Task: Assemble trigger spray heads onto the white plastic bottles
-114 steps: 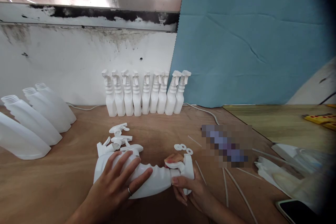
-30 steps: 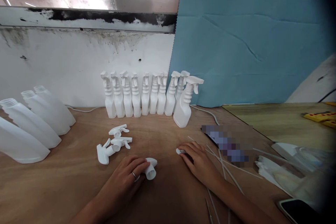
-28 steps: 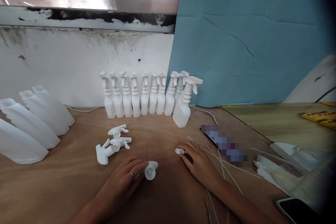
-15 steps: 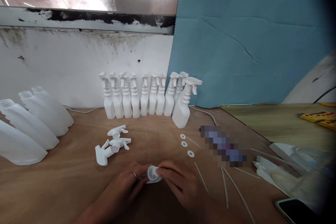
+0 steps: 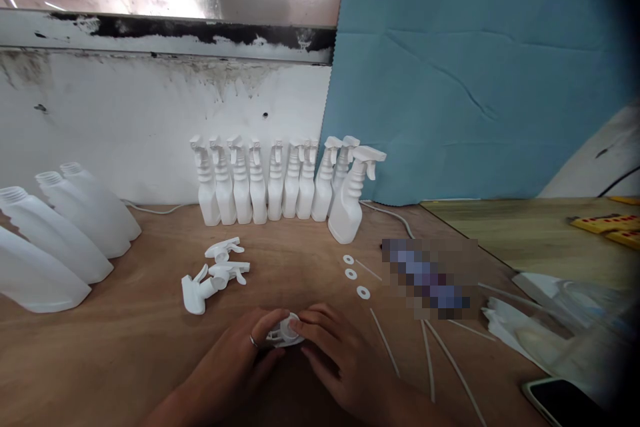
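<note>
**Both hands close on one trigger head**

At the near edge of the desk (image 5: 125,340), the left hand (image 5: 240,363) and right hand (image 5: 335,363) now meet, fingers curled round a white trigger head (image 5: 283,333). A second ago they lay apart, the right by the washers (image 5: 351,274); one washer looks gone from there, likely pressed into the cap. Loose trigger heads (image 5: 215,273) lie to the left; finished spray bottles (image 5: 280,180) line the far edge.
</note>
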Tool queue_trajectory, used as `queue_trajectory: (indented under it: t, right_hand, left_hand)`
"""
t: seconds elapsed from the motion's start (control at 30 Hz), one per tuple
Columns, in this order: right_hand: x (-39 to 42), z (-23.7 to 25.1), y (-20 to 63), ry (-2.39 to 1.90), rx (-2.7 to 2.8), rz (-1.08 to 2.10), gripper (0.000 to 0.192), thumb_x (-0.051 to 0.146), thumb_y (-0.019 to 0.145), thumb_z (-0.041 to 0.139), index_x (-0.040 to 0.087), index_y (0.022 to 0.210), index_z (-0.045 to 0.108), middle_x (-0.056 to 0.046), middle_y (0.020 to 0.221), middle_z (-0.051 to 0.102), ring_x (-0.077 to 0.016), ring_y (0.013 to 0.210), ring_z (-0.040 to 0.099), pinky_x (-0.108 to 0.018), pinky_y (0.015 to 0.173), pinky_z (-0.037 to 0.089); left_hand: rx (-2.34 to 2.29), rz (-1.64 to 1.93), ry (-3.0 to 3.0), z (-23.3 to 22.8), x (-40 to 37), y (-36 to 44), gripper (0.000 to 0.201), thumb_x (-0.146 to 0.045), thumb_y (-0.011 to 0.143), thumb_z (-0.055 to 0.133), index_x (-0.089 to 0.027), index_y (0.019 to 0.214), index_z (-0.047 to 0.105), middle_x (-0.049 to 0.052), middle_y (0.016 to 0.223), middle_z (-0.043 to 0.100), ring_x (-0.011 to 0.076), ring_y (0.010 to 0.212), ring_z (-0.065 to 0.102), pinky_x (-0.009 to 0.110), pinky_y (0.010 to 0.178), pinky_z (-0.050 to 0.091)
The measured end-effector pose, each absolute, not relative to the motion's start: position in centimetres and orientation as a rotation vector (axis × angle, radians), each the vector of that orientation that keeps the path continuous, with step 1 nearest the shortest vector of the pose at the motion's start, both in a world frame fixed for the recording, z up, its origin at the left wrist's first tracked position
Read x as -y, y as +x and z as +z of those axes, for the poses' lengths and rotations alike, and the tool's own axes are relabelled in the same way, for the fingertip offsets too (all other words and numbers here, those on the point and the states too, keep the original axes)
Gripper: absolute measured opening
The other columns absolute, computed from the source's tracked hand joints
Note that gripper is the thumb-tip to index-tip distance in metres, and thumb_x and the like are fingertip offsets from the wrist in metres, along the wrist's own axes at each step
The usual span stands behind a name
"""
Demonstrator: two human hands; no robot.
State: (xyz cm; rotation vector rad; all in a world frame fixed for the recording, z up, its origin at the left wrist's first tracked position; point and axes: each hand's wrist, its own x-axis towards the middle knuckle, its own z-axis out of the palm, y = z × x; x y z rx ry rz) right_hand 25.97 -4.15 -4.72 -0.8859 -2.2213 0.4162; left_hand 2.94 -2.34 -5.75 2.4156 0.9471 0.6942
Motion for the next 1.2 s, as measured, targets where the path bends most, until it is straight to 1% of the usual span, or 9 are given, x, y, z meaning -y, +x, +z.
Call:
queue_trajectory:
  t: [0.1, 0.23, 0.33, 0.47, 0.67, 0.73, 0.9, 1.0, 1.2]
  right_hand:
    - [4.3, -5.2, 25.9, -0.959, 2.22, 0.398, 0.046, 0.008, 0.087, 0.059, 0.025, 0.129, 0.048, -0.007, 0.114, 0.065, -0.0265, 0.103, 0.058, -0.045, 0.09, 0.052]
    - [4.3, -5.5, 25.6, -0.995, 2.258, 0.299, 0.045, 0.011, 0.083, 0.067, 0.024, 0.123, 0.051, -0.007, 0.112, 0.067, -0.0275, 0.098, 0.061, -0.044, 0.085, 0.055]
    - [4.2, -5.3, 25.4, -0.975, 2.278, 0.217, 0.031, 0.013, 0.091, 0.058, 0.023, 0.12, 0.053, -0.008, 0.111, 0.067, -0.0276, 0.098, 0.063, -0.044, 0.085, 0.056]
    - [3.9, -4.9, 25.3, -0.929, 2.277, 0.199, 0.023, 0.015, 0.098, 0.043, 0.021, 0.117, 0.055, -0.009, 0.106, 0.068, -0.025, 0.095, 0.064, -0.04, 0.083, 0.056]
    - [3.7, -4.9, 25.1, -0.88, 2.258, 0.202, 0.019, 0.017, 0.099, 0.043, 0.02, 0.1, 0.062, -0.005, 0.083, 0.066, -0.0201, 0.074, 0.062, -0.033, 0.066, 0.055]
    - [3.9, -4.9, 25.1, -0.903, 2.261, 0.207, 0.019, 0.016, 0.099, 0.043, 0.02, 0.104, 0.061, -0.006, 0.087, 0.067, -0.0216, 0.078, 0.063, -0.034, 0.07, 0.055]
    - [4.1, -4.2, 25.8, -0.966, 2.336, 0.186, 0.032, 0.014, 0.097, 0.042, 0.021, 0.127, 0.052, -0.01, 0.118, 0.064, -0.026, 0.1, 0.062, -0.042, 0.086, 0.054]
    - [3.7, -3.7, 27.3, -1.017, 2.31, 0.055, 0.038, 0.014, 0.096, 0.042, 0.02, 0.133, 0.048, -0.011, 0.118, 0.064, -0.0261, 0.102, 0.062, -0.043, 0.087, 0.053]
    - [2.4, -2.8, 30.6, -1.314, 2.382, -0.065, 0.03, 0.018, 0.096, 0.036, 0.021, 0.103, 0.066, -0.009, 0.097, 0.073, -0.0263, 0.084, 0.068, -0.044, 0.082, 0.051]
  left_hand:
    - [-0.922, 0.692, 2.513, -5.3, 2.4, 3.3, 0.035, -0.018, 0.094, 0.05, -0.029, 0.127, 0.043, 0.003, 0.115, 0.058, 0.0184, 0.102, 0.056, 0.032, 0.088, 0.048]
    - [-0.895, 0.724, 2.663, -5.2, 2.2, 3.5, 0.034, -0.015, 0.091, 0.053, -0.025, 0.124, 0.047, 0.005, 0.11, 0.059, 0.0204, 0.093, 0.056, 0.033, 0.08, 0.048]
    - [-0.891, 0.74, 2.711, -5.7, 2.0, 3.3, 0.04, -0.008, 0.09, 0.048, -0.025, 0.126, 0.045, 0.004, 0.102, 0.059, 0.0191, 0.085, 0.056, 0.032, 0.073, 0.048]
    - [-0.927, 0.666, 2.687, -6.0, 1.9, 3.2, 0.037, -0.009, 0.091, 0.048, -0.025, 0.124, 0.046, 0.003, 0.096, 0.058, 0.018, 0.082, 0.056, 0.029, 0.07, 0.047]
    - [-0.877, 0.725, 2.725, -5.3, 2.2, 3.4, 0.021, -0.012, 0.096, 0.041, -0.023, 0.11, 0.05, 0.002, 0.091, 0.058, 0.0169, 0.077, 0.054, 0.026, 0.065, 0.042]
    - [-0.879, 0.713, 2.702, -5.4, 2.2, 3.4, 0.024, -0.011, 0.095, 0.042, -0.024, 0.114, 0.049, 0.002, 0.092, 0.058, 0.0169, 0.079, 0.054, 0.027, 0.066, 0.042]
    - [-0.961, 0.659, 2.687, -6.1, 2.1, 3.3, 0.034, -0.01, 0.09, 0.048, -0.025, 0.121, 0.044, 0.002, 0.094, 0.058, 0.0191, 0.08, 0.055, 0.03, 0.069, 0.044]
    - [-0.979, 0.717, 2.685, -6.2, 2.1, 3.4, 0.037, -0.01, 0.09, 0.048, -0.024, 0.123, 0.041, 0.003, 0.097, 0.059, 0.0203, 0.083, 0.055, 0.031, 0.072, 0.045]
    - [-0.99, 0.7, 2.602, -5.7, 2.2, 3.3, 0.04, -0.009, 0.089, 0.047, -0.026, 0.125, 0.04, 0.002, 0.098, 0.059, 0.019, 0.084, 0.057, 0.03, 0.072, 0.045]
